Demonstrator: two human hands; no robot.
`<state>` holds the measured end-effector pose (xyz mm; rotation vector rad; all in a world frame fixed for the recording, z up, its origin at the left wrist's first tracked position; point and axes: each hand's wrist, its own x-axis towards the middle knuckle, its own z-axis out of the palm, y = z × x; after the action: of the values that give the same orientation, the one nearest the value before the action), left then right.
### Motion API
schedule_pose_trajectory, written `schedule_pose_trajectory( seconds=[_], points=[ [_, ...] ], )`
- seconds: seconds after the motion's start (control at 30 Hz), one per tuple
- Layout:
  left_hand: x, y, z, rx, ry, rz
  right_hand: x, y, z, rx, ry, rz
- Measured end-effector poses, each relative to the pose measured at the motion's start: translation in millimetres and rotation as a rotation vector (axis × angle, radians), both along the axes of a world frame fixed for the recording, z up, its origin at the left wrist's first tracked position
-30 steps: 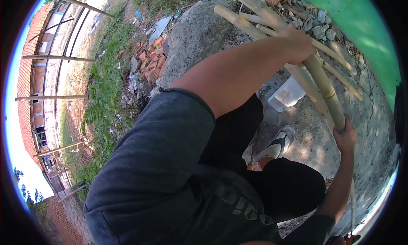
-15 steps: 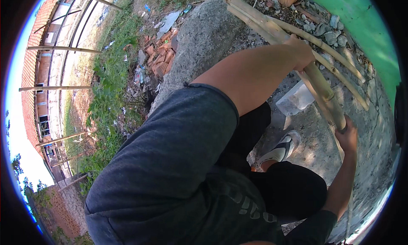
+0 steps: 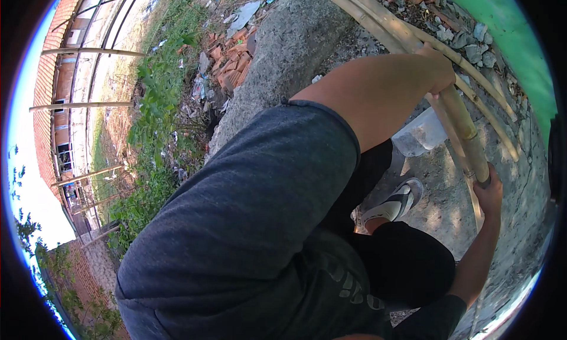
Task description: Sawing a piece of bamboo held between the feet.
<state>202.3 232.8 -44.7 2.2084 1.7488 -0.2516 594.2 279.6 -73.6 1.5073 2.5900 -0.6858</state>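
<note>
Two hands hold a thick pole.

In the head view, the left hand [image 3: 436, 71] wraps around the thick pole [image 3: 465, 124], its fingers bent tight over it, though some tips are hidden. The right hand [image 3: 489, 189] pinches the pole's near end between thumb and fingers. The pole slants over the gray ground [image 3: 437, 207], above the clear box [image 3: 420, 132] and the foot [image 3: 403, 201]. A second pole [image 3: 369, 22] lies along its side; I cannot tell if a hand holds that one too. Thin sticks [image 3: 493, 126] lie to the right. A second ago the far ends of both poles were more apart. Now they are close, so the poles look more lined up, and both hands still grip.
</note>
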Motion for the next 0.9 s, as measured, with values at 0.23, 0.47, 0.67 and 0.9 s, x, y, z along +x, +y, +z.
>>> schedule_pose_trajectory(
  seconds=[0.23,0.47,0.67,0.9],
  points=[
    [2,3,-5,-0.017,-0.005,0.003,8,5,-10,0.007,0.026,0.018],
    [1,4,-7,0.003,0.031,-0.010,7,7,-12,-0.014,0.028,0.025],
    [0,5,-11,0.001,0.030,-0.002,8,10,-17,-0.003,0.040,0.043],
    [6,5,-8,-0.044,-0.014,0.022,14,9,-26,-0.023,0.067,0.054]
  ],
)
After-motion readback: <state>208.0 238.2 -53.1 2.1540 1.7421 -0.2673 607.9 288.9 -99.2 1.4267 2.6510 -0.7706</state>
